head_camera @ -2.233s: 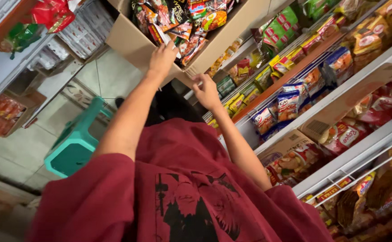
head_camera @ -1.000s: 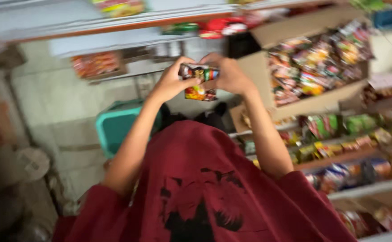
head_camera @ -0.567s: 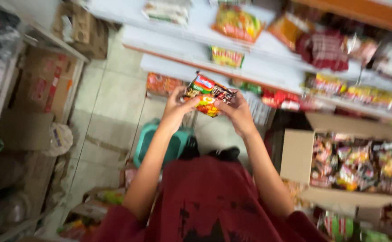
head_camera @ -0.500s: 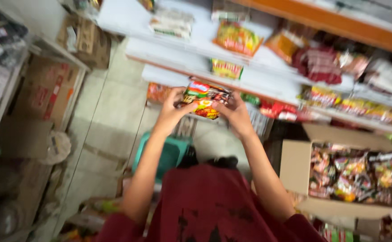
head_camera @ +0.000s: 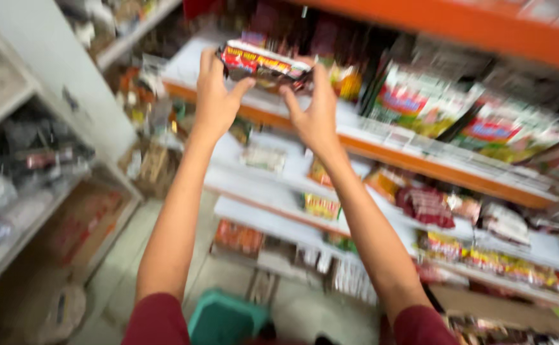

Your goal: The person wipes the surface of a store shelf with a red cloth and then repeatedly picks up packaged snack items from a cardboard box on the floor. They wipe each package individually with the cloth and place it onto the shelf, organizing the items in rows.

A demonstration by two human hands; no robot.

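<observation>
Two hands, left hand (head_camera: 214,96) and right hand (head_camera: 317,112), fingers pinching snack packets (head_camera: 263,64) before white-and-orange shop shelves (head_camera: 381,150).

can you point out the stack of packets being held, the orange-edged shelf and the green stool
stack of packets (head_camera: 263,64), head view, on the red printed front of the packets between the hands
orange-edged shelf (head_camera: 420,163), head view, on its orange front edge
green stool (head_camera: 225,319), head view, on its top near the bottom edge

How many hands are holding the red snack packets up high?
2: the left hand grips the left end of the stack of red snack packets, and the right hand grips its right end. None looks hidden.
</observation>
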